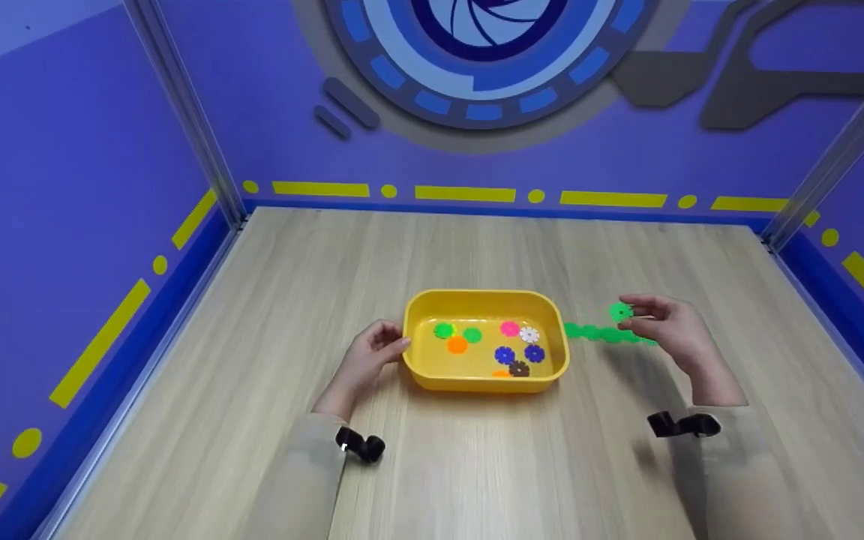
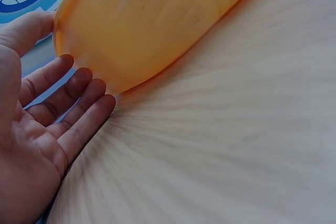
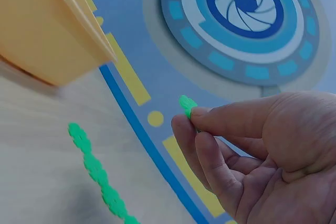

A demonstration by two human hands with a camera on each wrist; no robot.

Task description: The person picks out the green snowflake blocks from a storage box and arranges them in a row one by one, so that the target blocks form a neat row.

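My left hand is at the left end of a yellow plastic tub. In the left wrist view, its fairly straight fingers touch the tub's outer wall, with the thumb at the rim. Between thumb and forefinger, my right hand pinches a green flower-shaped plastic disc, raised above the table. Below it lies a row of green discs, which look joined in a chain in the right wrist view; the head view has the hand covering its right end.
Several loose discs lie inside the tub, among them an orange disc, a pink disc, a white disc and a brown disc. Blue-purple panels border the wooden table at the back and sides.
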